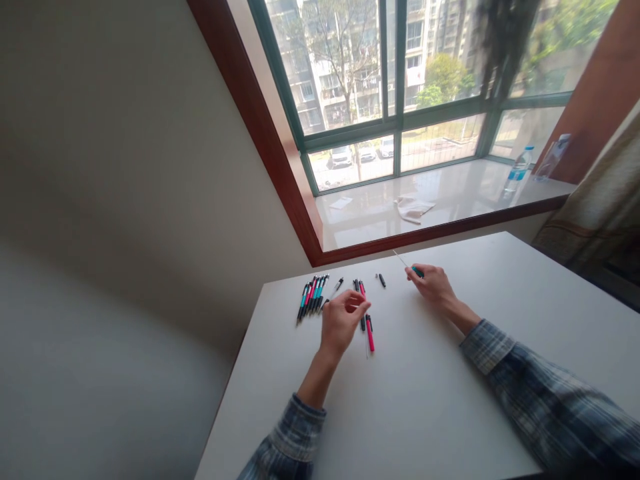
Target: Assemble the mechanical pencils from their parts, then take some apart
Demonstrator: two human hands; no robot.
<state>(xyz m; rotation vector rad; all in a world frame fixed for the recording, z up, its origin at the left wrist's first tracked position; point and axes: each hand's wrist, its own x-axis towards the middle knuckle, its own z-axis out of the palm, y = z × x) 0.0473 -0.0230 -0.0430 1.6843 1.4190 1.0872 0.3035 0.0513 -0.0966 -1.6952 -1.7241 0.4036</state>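
Note:
My right hand (434, 285) is closed around a teal pen barrel (417, 271), and a thin pale refill (400, 258) sticks out past the fingers. Thumb and forefinger of my left hand (343, 319) come together in a pinch above loose pen parts; whether anything is between them is hidden. Under and beside that hand lie a pink barrel (370, 333), a thin clear refill (367, 350) and a black grip (363, 325). Several teal, pink and black pens (313, 297) lie in a row to the left, with one pale pen (339, 284) next to them.
Between the hands, a short black pen piece (383, 281) lies with a tiny silver tip (377, 275) on the white table (400, 400). Behind the table runs a window sill (370, 223) with a crumpled cloth (414, 209) and a water bottle (519, 168). A curtain (590, 193) hangs at right.

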